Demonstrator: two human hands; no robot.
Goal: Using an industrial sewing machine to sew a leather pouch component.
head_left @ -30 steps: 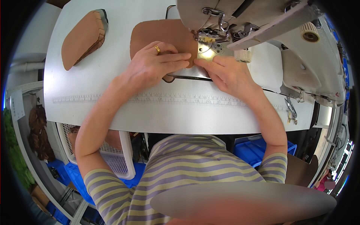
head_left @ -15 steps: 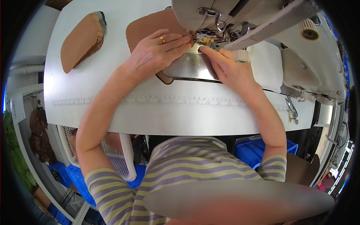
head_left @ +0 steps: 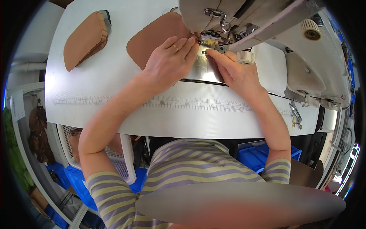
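Observation:
A brown rounded panel (head_left: pixel 152 40), looking like leather, lies under the head of a sewing machine (head_left: pixel 244 23), its right edge at the needle area. My left hand (head_left: pixel 172 61) rests on the panel's lower right part, fingers stretched out and lying flat, a gold ring on one. My right hand (head_left: pixel 238 72) is just right of the needle, its index fingertip on the shiny metal needle plate (head_left: pixel 202 51). The other fingers of that hand are bent, and its thumb is hidden. I see nothing held in it.
A stack of similar brown panels (head_left: pixel 84 42) lies at the far left of the white table (head_left: pixel 183 122), which has a printed ruler along it. Small thread snips (head_left: pixel 295 110) lie at the right. Below are a white basket (head_left: pixel 129 156) and a blue bin (head_left: pixel 251 154).
The brown panel has turned under the machine, and its lower corner no longer shows below my left hand. My left hand has shifted right and slightly down with it. The right hand has barely moved.

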